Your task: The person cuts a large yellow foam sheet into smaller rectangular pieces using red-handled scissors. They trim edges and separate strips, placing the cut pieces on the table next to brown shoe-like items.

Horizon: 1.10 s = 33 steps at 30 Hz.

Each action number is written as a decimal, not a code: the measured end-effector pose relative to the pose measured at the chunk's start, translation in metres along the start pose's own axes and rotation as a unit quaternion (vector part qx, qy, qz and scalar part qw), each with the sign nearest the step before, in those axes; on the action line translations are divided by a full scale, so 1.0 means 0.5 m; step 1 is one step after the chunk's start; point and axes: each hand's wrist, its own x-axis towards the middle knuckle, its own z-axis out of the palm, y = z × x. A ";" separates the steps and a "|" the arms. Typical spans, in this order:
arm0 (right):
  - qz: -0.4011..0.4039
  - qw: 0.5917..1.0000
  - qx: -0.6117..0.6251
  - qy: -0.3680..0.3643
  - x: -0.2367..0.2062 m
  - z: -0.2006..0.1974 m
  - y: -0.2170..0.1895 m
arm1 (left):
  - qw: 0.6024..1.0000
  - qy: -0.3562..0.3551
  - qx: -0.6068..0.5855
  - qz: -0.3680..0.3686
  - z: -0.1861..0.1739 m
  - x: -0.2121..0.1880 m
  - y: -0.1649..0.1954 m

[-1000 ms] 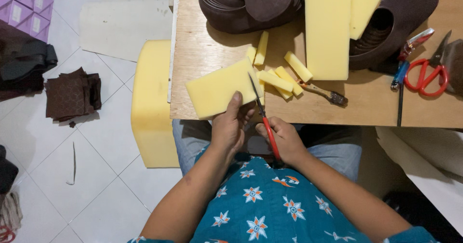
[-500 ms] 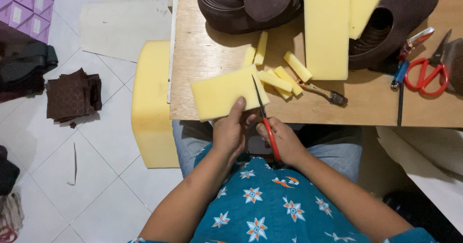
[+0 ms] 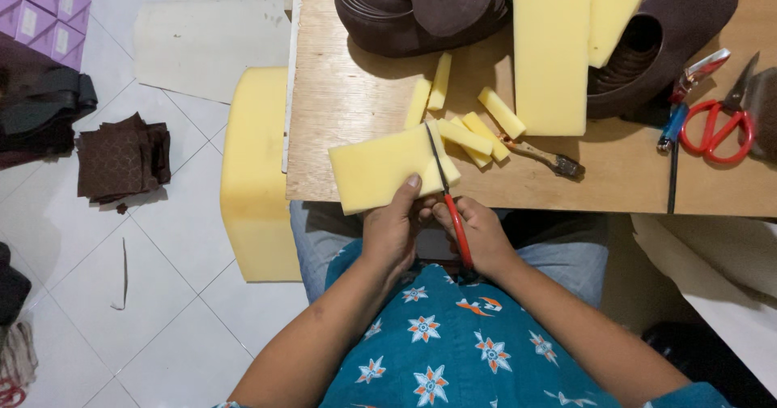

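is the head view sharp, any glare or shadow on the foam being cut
Head view: sharp and evenly lit, no glare; the foam is clear, with a soft shadow along its lower edge; scissors and both hands, left and right, are unblurred.

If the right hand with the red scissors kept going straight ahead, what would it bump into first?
The right hand points up the table, its scissors already in the yellow foam piece. Straight on, it would probably meet the small cut foam strips first, then the brown belt roll, though depth is hard to judge.
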 end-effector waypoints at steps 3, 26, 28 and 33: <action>0.005 0.999 -0.046 0.024 -0.001 -0.005 -0.003 | 1.000 0.008 0.001 0.001 0.000 0.007 -0.001; -0.112 0.973 -0.186 -0.076 0.014 -0.013 0.012 | 0.996 -0.050 -0.049 0.049 -0.012 0.046 0.025; -0.108 0.974 -0.185 -0.075 0.012 -0.013 0.004 | 0.997 -0.039 -0.054 0.031 -0.010 0.043 0.022; -0.063 0.987 -0.128 -0.076 0.007 -0.008 0.000 | 0.997 -0.055 -0.017 0.048 -0.006 0.033 0.023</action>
